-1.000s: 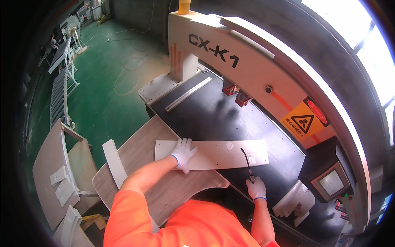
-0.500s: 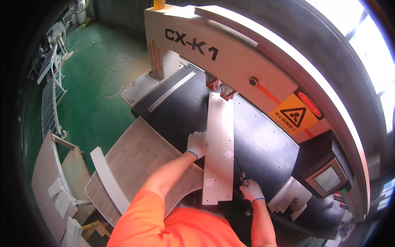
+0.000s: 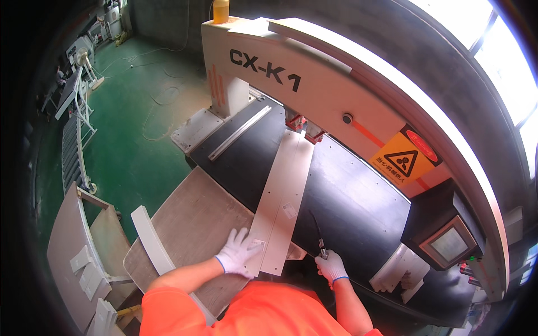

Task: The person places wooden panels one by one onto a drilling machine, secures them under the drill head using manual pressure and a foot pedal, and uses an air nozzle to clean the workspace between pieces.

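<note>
Two long white panels (image 3: 278, 196), side by side with small labels and holes, lie slanted from beneath the machine head to the wooden board on my left. Their far end reaches red-edged clamp parts (image 3: 305, 126). My left hand (image 3: 238, 253), in a white glove, rests with spread fingers against the panels' near left corner. My right hand (image 3: 332, 265), also gloved, is closed around an air blow gun (image 3: 322, 249) with a thin dark nozzle. The nozzle points away from me, to the right of the panels and apart from them.
The black machine table (image 3: 358, 196) runs under a white beam (image 3: 269, 61). A control screen (image 3: 447, 243) stands at right, above white offcuts (image 3: 395, 269). Left are a wooden board (image 3: 190, 224), a curved white strip (image 3: 151, 238), a metal rail (image 3: 240, 133) and a roller conveyor (image 3: 73, 148).
The panels' near end has swung left, so they now lie slanted. My left hand has slid toward me to their near corner. My right hand, with the blow gun, has shifted slightly left.
</note>
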Demonstrator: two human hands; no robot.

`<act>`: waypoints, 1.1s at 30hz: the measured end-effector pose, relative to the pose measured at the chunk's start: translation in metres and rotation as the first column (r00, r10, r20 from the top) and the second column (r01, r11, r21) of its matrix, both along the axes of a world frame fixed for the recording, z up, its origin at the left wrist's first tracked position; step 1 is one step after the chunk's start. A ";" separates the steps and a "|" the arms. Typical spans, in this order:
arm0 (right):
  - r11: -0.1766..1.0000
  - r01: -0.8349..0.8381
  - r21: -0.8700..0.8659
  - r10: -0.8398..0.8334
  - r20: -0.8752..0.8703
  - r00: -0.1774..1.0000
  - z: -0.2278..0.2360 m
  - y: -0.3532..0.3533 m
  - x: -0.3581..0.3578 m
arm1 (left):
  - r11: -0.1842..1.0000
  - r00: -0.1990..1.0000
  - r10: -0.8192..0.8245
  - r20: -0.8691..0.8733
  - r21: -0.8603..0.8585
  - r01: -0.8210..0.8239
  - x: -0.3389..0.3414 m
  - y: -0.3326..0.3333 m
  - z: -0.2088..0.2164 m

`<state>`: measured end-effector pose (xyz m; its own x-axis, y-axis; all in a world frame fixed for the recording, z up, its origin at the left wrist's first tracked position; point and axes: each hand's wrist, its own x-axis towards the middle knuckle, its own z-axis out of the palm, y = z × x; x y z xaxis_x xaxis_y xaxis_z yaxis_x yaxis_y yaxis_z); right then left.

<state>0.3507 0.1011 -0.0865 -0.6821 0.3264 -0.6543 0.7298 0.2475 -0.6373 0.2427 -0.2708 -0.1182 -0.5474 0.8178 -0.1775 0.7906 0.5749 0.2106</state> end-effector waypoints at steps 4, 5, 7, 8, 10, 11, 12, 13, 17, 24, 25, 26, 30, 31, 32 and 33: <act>0.978 -0.208 0.028 0.206 0.058 0.977 -0.025 -0.004 0.012 | 0.976 0.996 0.028 -0.081 0.219 -0.009 0.054 -0.012 -0.061; 0.985 -0.171 -0.010 0.172 0.057 0.984 -0.021 -0.013 0.013 | 0.972 0.996 0.025 -0.090 0.235 -0.003 0.052 -0.007 -0.061; 0.992 -0.121 -0.042 0.123 0.067 0.990 -0.018 -0.027 0.012 | 0.962 0.994 0.025 -0.111 0.273 0.007 0.041 0.003 -0.057; 0.994 -0.107 -0.036 0.109 0.078 0.991 -0.018 -0.033 0.012 | 0.949 0.991 0.004 -0.130 0.313 0.038 0.034 0.003 -0.055; 0.996 -0.090 -0.026 0.092 0.088 0.992 -0.014 -0.044 0.009 | 0.929 0.993 -0.056 -0.102 0.359 0.090 0.016 0.000 -0.062; 0.995 -0.099 -0.005 0.099 0.112 0.989 -0.010 -0.049 0.005 | 0.918 0.992 -0.086 -0.089 0.380 0.114 0.010 -0.002 -0.065; 0.994 -0.108 0.016 0.105 0.137 0.985 -0.003 -0.053 0.001 | 0.919 0.993 -0.081 -0.085 0.378 0.107 0.007 -0.003 -0.067; 0.994 -0.107 0.035 0.100 0.157 0.982 0.005 -0.058 -0.003 | 0.921 0.993 -0.087 -0.085 0.374 0.112 0.001 -0.003 -0.064; 0.992 -0.121 0.031 0.116 0.130 0.985 -0.008 -0.059 0.002 | 0.922 0.999 -0.048 -0.013 0.384 0.050 -0.001 0.000 -0.043; 0.982 -0.173 0.076 0.160 0.152 0.975 -0.011 -0.065 0.008 | 0.880 0.971 -0.183 -0.154 0.414 0.231 -0.026 -0.005 -0.062; 0.978 -0.194 0.075 0.181 0.150 0.972 -0.016 -0.063 0.006 | 0.875 0.967 -0.197 -0.162 0.416 0.248 -0.036 -0.008 -0.058; 0.979 -0.190 0.076 0.177 0.154 0.972 -0.017 -0.066 0.003 | 0.869 0.961 -0.214 -0.173 0.415 0.268 -0.048 -0.012 -0.054; 0.989 -0.150 0.013 0.147 0.118 0.982 -0.004 -0.086 -0.022 | 0.828 0.936 -0.258 -0.241 0.443 0.342 -0.092 -0.032 -0.055; 0.990 -0.137 -0.020 0.138 0.097 0.986 0.000 -0.091 -0.027 | 0.827 0.932 -0.273 -0.238 0.436 0.354 -0.102 -0.038 -0.055; 0.986 -0.168 -0.016 0.169 0.108 0.980 -0.007 -0.091 -0.030 | 0.823 0.926 -0.296 -0.234 0.430 0.372 -0.114 -0.042 -0.055; 0.986 -0.167 -0.008 0.167 0.102 0.981 -0.012 -0.093 -0.031 | 0.818 0.920 -0.317 -0.229 0.425 0.388 -0.125 -0.046 -0.054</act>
<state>0.3200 0.0085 -0.0984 -0.6569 0.2138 -0.7230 0.7392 0.3717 -0.5617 0.1178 -0.3167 -0.1719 -0.1960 0.9280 0.3170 0.9616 0.1185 0.2476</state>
